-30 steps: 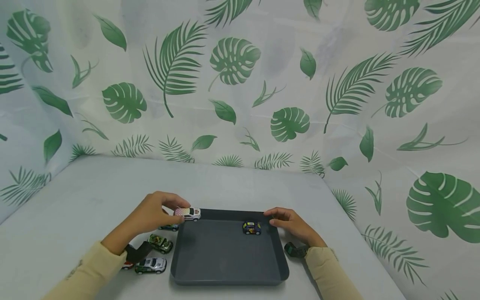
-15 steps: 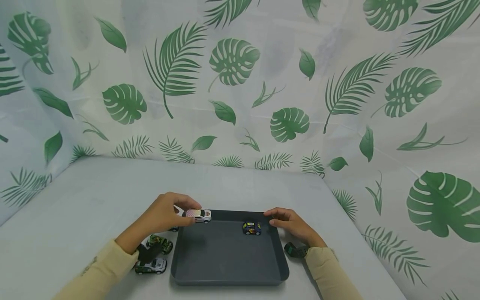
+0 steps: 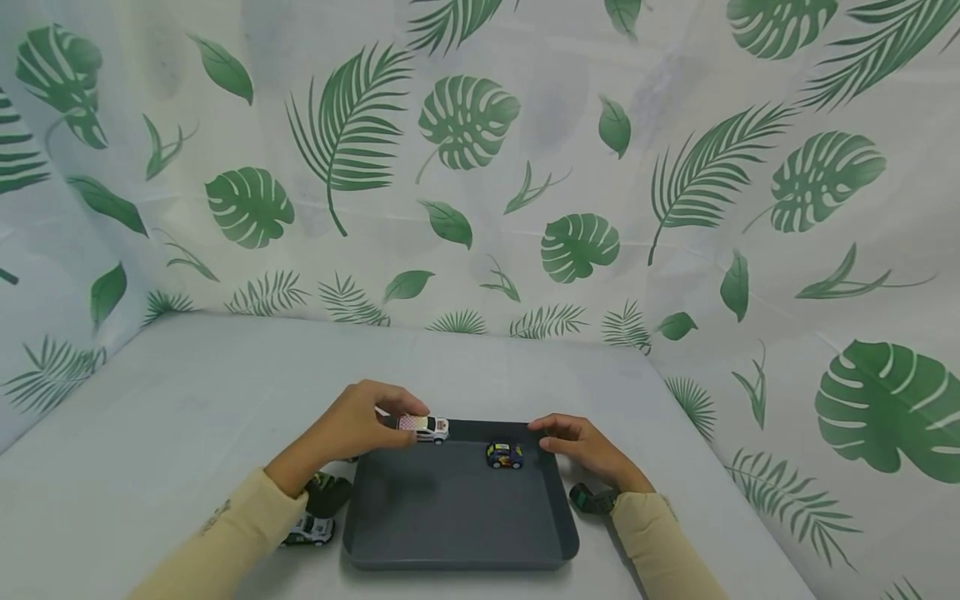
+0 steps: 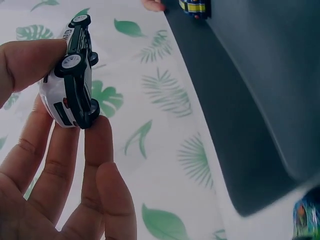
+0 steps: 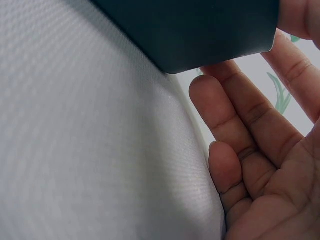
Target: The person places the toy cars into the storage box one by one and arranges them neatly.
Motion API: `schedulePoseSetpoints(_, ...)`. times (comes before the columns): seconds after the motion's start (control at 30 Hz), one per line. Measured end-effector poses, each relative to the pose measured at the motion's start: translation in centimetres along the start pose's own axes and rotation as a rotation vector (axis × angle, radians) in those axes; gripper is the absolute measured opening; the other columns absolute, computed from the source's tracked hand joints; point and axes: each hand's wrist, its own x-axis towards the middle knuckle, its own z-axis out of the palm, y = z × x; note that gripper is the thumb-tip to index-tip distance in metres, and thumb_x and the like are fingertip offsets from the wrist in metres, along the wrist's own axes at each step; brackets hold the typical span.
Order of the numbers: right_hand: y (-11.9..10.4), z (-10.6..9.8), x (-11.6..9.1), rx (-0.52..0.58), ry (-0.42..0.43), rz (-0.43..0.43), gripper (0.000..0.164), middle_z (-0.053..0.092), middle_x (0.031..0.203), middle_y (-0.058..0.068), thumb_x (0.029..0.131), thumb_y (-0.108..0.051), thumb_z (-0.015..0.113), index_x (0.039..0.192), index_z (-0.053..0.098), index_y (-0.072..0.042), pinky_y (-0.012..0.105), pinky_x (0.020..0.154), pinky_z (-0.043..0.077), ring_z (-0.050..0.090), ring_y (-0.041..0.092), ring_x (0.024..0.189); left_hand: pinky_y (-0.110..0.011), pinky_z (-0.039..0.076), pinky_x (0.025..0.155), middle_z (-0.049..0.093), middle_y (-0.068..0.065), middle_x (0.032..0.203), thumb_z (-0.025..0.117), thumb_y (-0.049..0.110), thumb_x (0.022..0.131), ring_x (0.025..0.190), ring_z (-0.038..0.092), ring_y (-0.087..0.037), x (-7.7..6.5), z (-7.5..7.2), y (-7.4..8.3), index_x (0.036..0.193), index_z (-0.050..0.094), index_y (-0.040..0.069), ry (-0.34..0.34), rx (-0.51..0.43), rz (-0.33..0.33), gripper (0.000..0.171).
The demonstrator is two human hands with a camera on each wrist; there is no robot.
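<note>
At the left, on the pale surface (image 3: 187,400), one silver car (image 3: 313,530) shows partly, its left end hidden by the sleeve (image 3: 225,533). Beyond it only a patch of one green car (image 3: 322,477) clears the black wrist mount (image 3: 330,497). A sliver of something near the tray's left wall is too small to identify; the left wrist view cuts off a blue-green car (image 4: 306,215) at its lower right corner.

Next comes the left hand (image 3: 363,425), its grip narrowed to the width of one white car (image 3: 429,428), pinched between thumb and fingers. The car is held up, seen against the far wall of the one grey tray (image 3: 461,521); its rear part is covered by the fingers.

One dark blue car (image 3: 504,456) stands inside the tray, near the far right corner. There the right hand (image 3: 585,450) has its grip on the wall, thumb inside, fingers outside.
</note>
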Motion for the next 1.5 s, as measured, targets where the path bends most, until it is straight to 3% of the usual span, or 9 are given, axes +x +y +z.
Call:
schedulePoseSetpoints(0.43,-0.1,0.0,0.4,0.010,-0.009,-0.004,0.036,0.067,0.137,0.026,0.107,-0.010,0.066,0.138,0.066,0.008,0.034,0.106,0.048,0.064,0.028,0.126,-0.043,0.060,0.092,0.079,-0.002,0.113,0.086,0.010,0.087,0.108,0.070,-0.025,1.6,2.0,0.3,0.115,0.083,0.009,-0.011,-0.031,-0.006,0.028)
schedulePoseSetpoints(0.73,0.1,-0.1,0.5,-0.008,-0.003,0.003,0.035,0.068,0.138,0.025,0.107,-0.010,0.066,0.138,0.067,0.007,0.044,0.110,0.046,0.063,0.034,0.129,-0.050,0.058,0.096,0.079,-0.002,0.114,0.088,0.012,0.088,0.108,0.072,-0.025,2.3,3.3,0.0,0.115,0.083,0.010,-0.029,-0.035,-0.018,0.028)
schedulePoseSetpoints(1.03,0.2,-0.2,0.3,-0.012,0.003,0.001,0.034,0.068,0.137,0.024,0.107,-0.009,0.067,0.137,0.067,0.006,0.042,0.109,0.046,0.063,0.034,0.128,-0.040,0.060,0.085,0.080,0.000,0.107,0.089,0.009,0.085,0.097,0.073,-0.016,3.1,4.8,0.2,0.114,0.083,0.009,-0.047,-0.068,-0.077,0.029)
schedulePoseSetpoints(1.27,0.4,-0.2,0.3,-0.010,0.013,0.004,0.034,0.070,0.135,0.022,0.107,-0.011,0.068,0.137,0.068,0.005,0.038,0.108,0.047,0.065,0.029,0.127,-0.039,0.061,0.084,0.080,-0.001,0.106,0.090,0.007,0.084,0.095,0.073,-0.015,3.6,6.0,0.3,0.112,0.084,0.008,-0.055,-0.080,-0.081,0.029)
schedulePoseSetpoints(1.5,0.3,-0.1,0.2,-0.013,0.006,0.001,0.034,0.069,0.136,0.023,0.107,-0.010,0.067,0.138,0.067,0.006,0.041,0.109,0.046,0.065,0.028,0.126,-0.041,0.061,0.085,0.081,-0.002,0.108,0.091,0.008,0.083,0.097,0.074,-0.018,4.0,6.9,0.2,0.111,0.084,0.009,-0.069,-0.070,-0.115,0.029)
